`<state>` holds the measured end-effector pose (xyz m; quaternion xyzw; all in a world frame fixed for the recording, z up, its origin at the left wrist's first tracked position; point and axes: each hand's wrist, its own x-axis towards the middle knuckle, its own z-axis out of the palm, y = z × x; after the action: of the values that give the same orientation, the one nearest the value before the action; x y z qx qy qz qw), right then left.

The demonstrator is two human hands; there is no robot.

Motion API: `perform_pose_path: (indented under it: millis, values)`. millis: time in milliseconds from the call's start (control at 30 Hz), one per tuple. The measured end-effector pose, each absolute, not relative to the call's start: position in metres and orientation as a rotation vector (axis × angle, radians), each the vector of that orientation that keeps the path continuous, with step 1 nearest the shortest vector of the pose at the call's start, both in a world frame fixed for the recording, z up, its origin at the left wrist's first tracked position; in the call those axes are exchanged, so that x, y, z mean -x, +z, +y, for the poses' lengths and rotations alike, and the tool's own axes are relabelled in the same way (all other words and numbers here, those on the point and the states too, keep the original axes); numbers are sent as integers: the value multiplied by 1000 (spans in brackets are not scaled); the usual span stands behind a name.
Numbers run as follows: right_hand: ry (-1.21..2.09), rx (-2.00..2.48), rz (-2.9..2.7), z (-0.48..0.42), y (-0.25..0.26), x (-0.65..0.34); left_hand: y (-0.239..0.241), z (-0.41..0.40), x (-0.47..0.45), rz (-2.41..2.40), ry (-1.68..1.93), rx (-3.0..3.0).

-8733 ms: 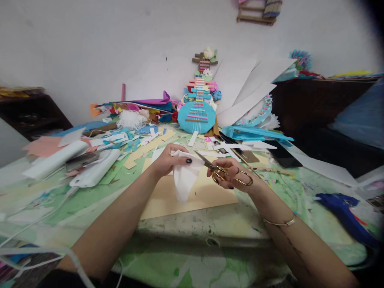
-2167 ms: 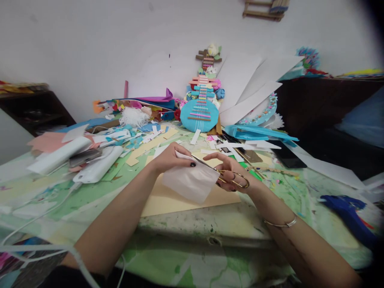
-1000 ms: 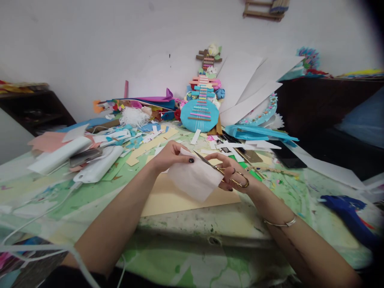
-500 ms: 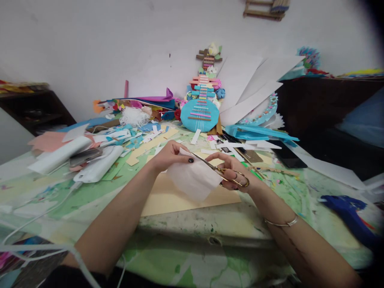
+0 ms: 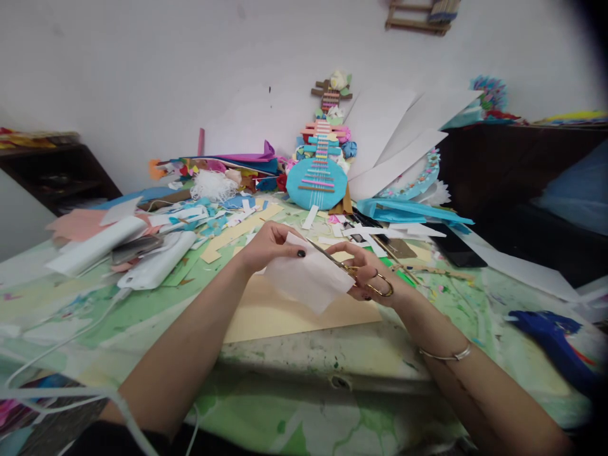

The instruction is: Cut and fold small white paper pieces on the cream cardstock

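From my far seat I first see the front edge of the counter (image 5: 294,354), with a tan sheet (image 5: 259,316) just behind it. Over that sheet, the white paper (image 5: 311,278) hangs in the air. My left hand (image 5: 268,250) pinches its top, thumb on the near side. My right hand (image 5: 368,269) has fingers curled round the scissors (image 5: 351,270), pointer finger poking out. The blades lie along the paper's top right edge. I'd hold the paper tight so it can't flop, snip slowly, and mind my left thumb near the tip. A blue lute shape (image 5: 316,183) stands by the back edge.
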<state>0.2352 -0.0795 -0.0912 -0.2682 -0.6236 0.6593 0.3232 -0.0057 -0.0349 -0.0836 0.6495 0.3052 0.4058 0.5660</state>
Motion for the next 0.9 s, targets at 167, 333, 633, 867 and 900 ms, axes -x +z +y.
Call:
perform_pose_path:
  millis: [167,333,633,867,900]
  values:
    - [1750,664,-1641,-82,-93,-235,-84,-35,2,708,934,-1530]
    - [1737,658,-1656,-84,-94,-233,-85,-35,0,723,909,-1571]
    - [1689,598,-1748,-79,-99,-236,-90,-31,2,667,912,-1603]
    - [1691,557,-1780,-75,-103,-237,-90,-32,1,713,940,-1598]
    - [1695,563,-1780,-76,-102,-237,-90,-32,1,710,947,-1602]
